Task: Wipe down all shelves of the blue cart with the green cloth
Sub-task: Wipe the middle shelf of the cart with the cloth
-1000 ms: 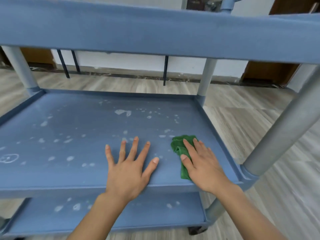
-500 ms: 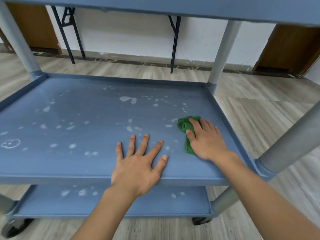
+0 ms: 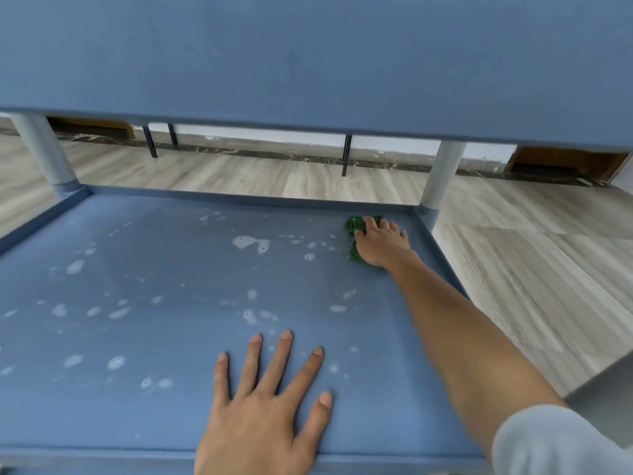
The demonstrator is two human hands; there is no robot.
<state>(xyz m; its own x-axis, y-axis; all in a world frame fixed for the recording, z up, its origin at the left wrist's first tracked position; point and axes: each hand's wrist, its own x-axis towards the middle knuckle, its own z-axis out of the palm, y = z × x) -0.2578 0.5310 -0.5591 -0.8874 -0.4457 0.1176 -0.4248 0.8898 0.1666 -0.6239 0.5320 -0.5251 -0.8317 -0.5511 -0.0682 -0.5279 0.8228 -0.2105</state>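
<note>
The cloth lies on the shelf at its far right corner, under the right hand. The left hand lies flat at the bottom middle. The top shelf fills the upper frame.

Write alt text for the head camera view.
A right hand presses a crumpled green cloth into the far right corner of a blue plastic cart shelf speckled with white spots. The left hand rests flat, fingers spread, near the front edge.
</note>
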